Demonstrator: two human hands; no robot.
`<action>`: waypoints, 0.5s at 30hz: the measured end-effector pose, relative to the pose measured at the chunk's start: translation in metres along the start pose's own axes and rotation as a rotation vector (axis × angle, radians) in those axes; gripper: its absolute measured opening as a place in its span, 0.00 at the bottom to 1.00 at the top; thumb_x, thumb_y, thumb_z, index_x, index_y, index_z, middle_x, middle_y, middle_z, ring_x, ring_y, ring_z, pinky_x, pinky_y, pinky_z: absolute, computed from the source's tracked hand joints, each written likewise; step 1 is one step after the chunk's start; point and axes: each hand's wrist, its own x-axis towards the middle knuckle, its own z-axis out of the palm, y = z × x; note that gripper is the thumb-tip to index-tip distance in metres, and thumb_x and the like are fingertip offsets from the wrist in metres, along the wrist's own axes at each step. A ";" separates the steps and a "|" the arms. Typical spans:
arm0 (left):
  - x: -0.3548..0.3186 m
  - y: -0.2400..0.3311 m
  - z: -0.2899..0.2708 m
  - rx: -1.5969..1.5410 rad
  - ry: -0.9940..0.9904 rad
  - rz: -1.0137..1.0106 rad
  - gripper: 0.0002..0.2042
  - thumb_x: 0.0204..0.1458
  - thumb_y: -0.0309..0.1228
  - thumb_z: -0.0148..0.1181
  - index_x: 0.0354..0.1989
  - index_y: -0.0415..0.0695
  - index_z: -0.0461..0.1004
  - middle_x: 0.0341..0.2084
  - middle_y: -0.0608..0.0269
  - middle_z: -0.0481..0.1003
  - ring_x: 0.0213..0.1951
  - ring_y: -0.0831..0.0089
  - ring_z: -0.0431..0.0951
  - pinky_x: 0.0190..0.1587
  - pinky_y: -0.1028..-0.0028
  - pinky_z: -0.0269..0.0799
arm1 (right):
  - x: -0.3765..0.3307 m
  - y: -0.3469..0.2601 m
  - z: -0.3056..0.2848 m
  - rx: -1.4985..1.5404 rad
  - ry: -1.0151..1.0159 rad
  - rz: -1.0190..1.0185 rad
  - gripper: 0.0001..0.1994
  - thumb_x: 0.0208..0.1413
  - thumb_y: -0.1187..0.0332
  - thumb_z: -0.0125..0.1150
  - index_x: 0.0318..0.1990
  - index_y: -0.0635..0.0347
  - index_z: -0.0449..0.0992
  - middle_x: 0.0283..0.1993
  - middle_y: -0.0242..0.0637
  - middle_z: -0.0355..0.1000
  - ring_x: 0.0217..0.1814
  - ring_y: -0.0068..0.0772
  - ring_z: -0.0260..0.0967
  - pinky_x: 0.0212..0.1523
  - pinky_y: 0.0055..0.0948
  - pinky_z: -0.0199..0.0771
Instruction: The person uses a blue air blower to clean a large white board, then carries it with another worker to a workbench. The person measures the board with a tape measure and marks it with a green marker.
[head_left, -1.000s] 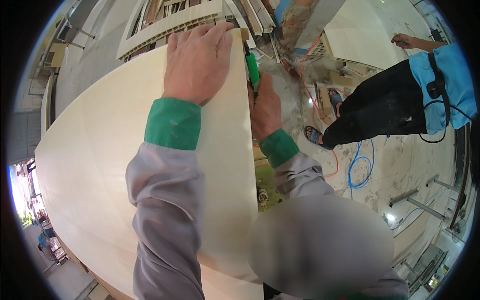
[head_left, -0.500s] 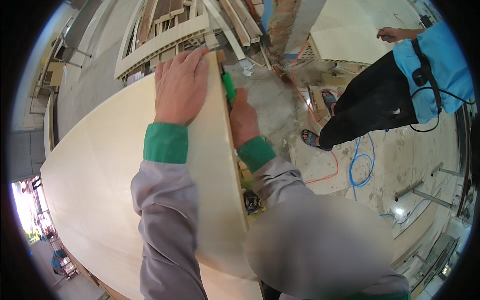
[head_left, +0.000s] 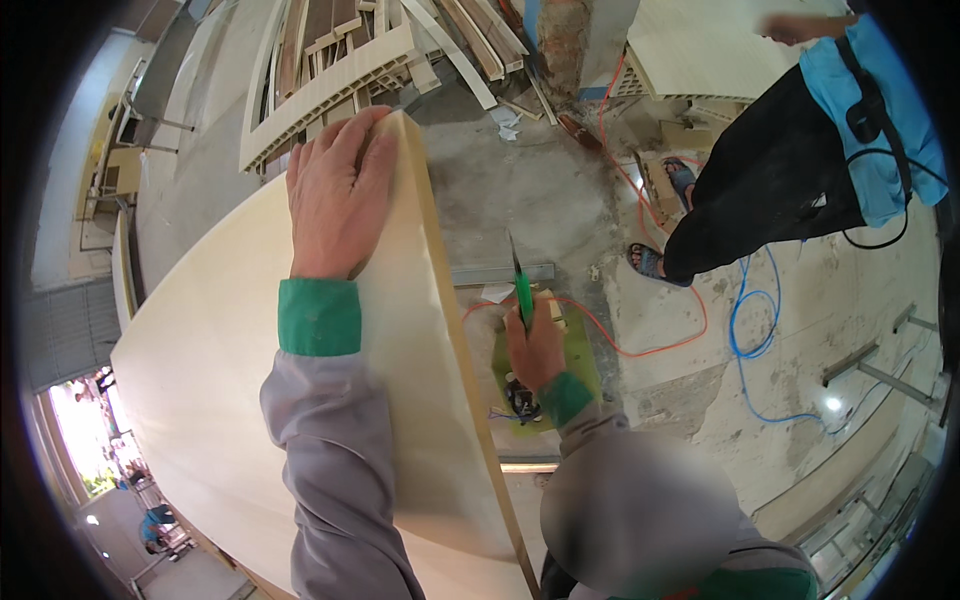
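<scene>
A long pale cream panel (head_left: 220,350) stretches along my left side, its narrow edge facing right. My left hand (head_left: 340,195) rests at the panel's far end, fingers bent over the far edge and thumb along the top. To the right of the panel, apart from its edge, my right hand (head_left: 535,345) is closed round a green-handled utility knife (head_left: 524,290). The knife's thin dark blade points away from me. My fingertips on the far side of the panel are hidden.
Wood offcuts (head_left: 330,60) lie beyond the panel. Below my right hand are a green board (head_left: 582,345) with a dark device and a metal bar (head_left: 505,273). An orange cord (head_left: 640,354) and blue hose (head_left: 735,325) cross the floor. Another person (head_left: 765,185) stands at right.
My right hand has drawn the knife away from the panel's edge, toward me and to the right. My left hand stays on the far end. The other person's hand has moved up.
</scene>
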 end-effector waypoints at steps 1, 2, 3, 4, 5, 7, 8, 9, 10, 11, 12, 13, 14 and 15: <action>0.002 -0.001 0.000 -0.001 0.014 0.013 0.17 0.64 0.39 0.48 0.55 0.48 0.76 0.50 0.59 0.76 0.55 0.59 0.70 0.66 0.61 0.53 | 0.019 -0.037 0.004 0.051 0.046 -0.122 0.13 0.65 0.61 0.53 0.48 0.60 0.65 0.36 0.60 0.72 0.42 0.69 0.70 0.40 0.58 0.69; 0.003 0.002 -0.001 0.002 0.001 0.008 0.17 0.64 0.39 0.48 0.55 0.48 0.76 0.50 0.59 0.76 0.55 0.59 0.70 0.65 0.62 0.53 | 0.034 -0.070 0.002 0.128 0.119 -0.308 0.11 0.64 0.64 0.53 0.48 0.59 0.65 0.35 0.59 0.71 0.41 0.69 0.69 0.38 0.58 0.68; 0.005 0.001 -0.001 -0.001 0.005 0.009 0.17 0.64 0.38 0.48 0.55 0.48 0.76 0.50 0.59 0.76 0.55 0.59 0.70 0.65 0.62 0.53 | 0.044 -0.098 0.000 0.096 0.084 -0.292 0.10 0.64 0.65 0.53 0.47 0.59 0.65 0.35 0.59 0.72 0.41 0.69 0.70 0.38 0.58 0.68; 0.005 0.002 -0.001 -0.001 0.004 -0.023 0.16 0.64 0.38 0.48 0.55 0.48 0.76 0.49 0.59 0.76 0.55 0.59 0.70 0.65 0.62 0.54 | 0.052 -0.121 -0.001 0.121 0.101 -0.412 0.10 0.64 0.66 0.53 0.47 0.59 0.65 0.35 0.59 0.72 0.41 0.68 0.70 0.39 0.59 0.68; 0.006 0.002 -0.001 -0.007 0.008 0.007 0.16 0.64 0.38 0.49 0.55 0.48 0.76 0.49 0.59 0.77 0.55 0.59 0.71 0.65 0.62 0.54 | 0.060 -0.137 -0.002 0.081 0.054 -0.359 0.10 0.64 0.65 0.53 0.47 0.60 0.65 0.34 0.59 0.72 0.40 0.69 0.69 0.38 0.58 0.67; 0.005 0.001 0.000 -0.006 -0.001 -0.010 0.16 0.64 0.38 0.49 0.54 0.48 0.77 0.49 0.58 0.77 0.54 0.59 0.71 0.64 0.63 0.54 | 0.072 -0.150 -0.001 0.080 0.038 -0.466 0.11 0.63 0.65 0.54 0.47 0.63 0.66 0.32 0.58 0.71 0.38 0.69 0.69 0.36 0.57 0.66; 0.005 -0.001 0.000 -0.018 0.002 0.007 0.16 0.64 0.38 0.49 0.54 0.47 0.77 0.49 0.58 0.77 0.54 0.59 0.71 0.63 0.63 0.55 | 0.077 -0.147 0.002 -0.003 -0.051 -0.399 0.12 0.63 0.65 0.54 0.47 0.63 0.66 0.33 0.59 0.72 0.39 0.68 0.70 0.38 0.57 0.68; 0.005 -0.002 0.000 -0.024 -0.001 0.011 0.16 0.64 0.38 0.49 0.54 0.47 0.77 0.49 0.58 0.77 0.54 0.59 0.71 0.63 0.63 0.55 | 0.082 -0.140 0.004 -0.066 -0.123 -0.396 0.12 0.62 0.65 0.53 0.47 0.63 0.65 0.34 0.60 0.73 0.40 0.68 0.71 0.41 0.57 0.69; 0.005 -0.004 -0.001 -0.029 -0.002 0.016 0.16 0.64 0.38 0.49 0.54 0.47 0.77 0.49 0.57 0.77 0.54 0.59 0.71 0.63 0.63 0.55 | 0.085 -0.129 0.005 -0.122 -0.154 -0.410 0.12 0.61 0.65 0.53 0.47 0.63 0.64 0.36 0.60 0.74 0.42 0.67 0.72 0.43 0.57 0.71; 0.005 -0.004 -0.001 -0.024 -0.001 0.030 0.16 0.63 0.39 0.50 0.54 0.47 0.77 0.49 0.57 0.77 0.54 0.59 0.71 0.62 0.63 0.55 | 0.085 -0.115 0.005 -0.207 -0.325 -0.277 0.14 0.61 0.64 0.53 0.47 0.65 0.64 0.37 0.61 0.74 0.43 0.66 0.72 0.44 0.56 0.71; 0.005 -0.004 -0.002 -0.022 0.003 0.041 0.17 0.63 0.40 0.51 0.54 0.46 0.77 0.49 0.56 0.77 0.54 0.59 0.71 0.62 0.63 0.55 | 0.081 -0.099 0.003 -0.298 -0.456 -0.113 0.16 0.61 0.62 0.54 0.47 0.66 0.64 0.39 0.62 0.74 0.44 0.66 0.73 0.46 0.56 0.72; 0.005 -0.004 -0.003 -0.020 0.009 0.029 0.18 0.62 0.42 0.52 0.54 0.46 0.77 0.49 0.56 0.77 0.54 0.59 0.71 0.62 0.63 0.56 | 0.070 -0.078 -0.006 -0.279 -0.415 -0.071 0.17 0.61 0.60 0.54 0.48 0.65 0.64 0.40 0.61 0.75 0.46 0.65 0.73 0.47 0.55 0.71; 0.003 -0.004 -0.004 -0.004 0.003 0.029 0.19 0.61 0.45 0.54 0.54 0.46 0.77 0.49 0.56 0.77 0.54 0.59 0.71 0.62 0.62 0.55 | 0.053 -0.053 -0.025 -0.304 -0.387 0.056 0.18 0.62 0.59 0.54 0.48 0.65 0.64 0.42 0.61 0.75 0.47 0.65 0.73 0.47 0.55 0.71; 0.002 -0.003 -0.005 0.009 -0.007 0.015 0.21 0.60 0.47 0.55 0.54 0.47 0.77 0.49 0.56 0.77 0.54 0.59 0.71 0.63 0.61 0.55 | 0.029 -0.026 -0.050 -0.192 -0.312 0.097 0.20 0.62 0.56 0.55 0.50 0.66 0.70 0.42 0.57 0.75 0.46 0.59 0.73 0.47 0.48 0.71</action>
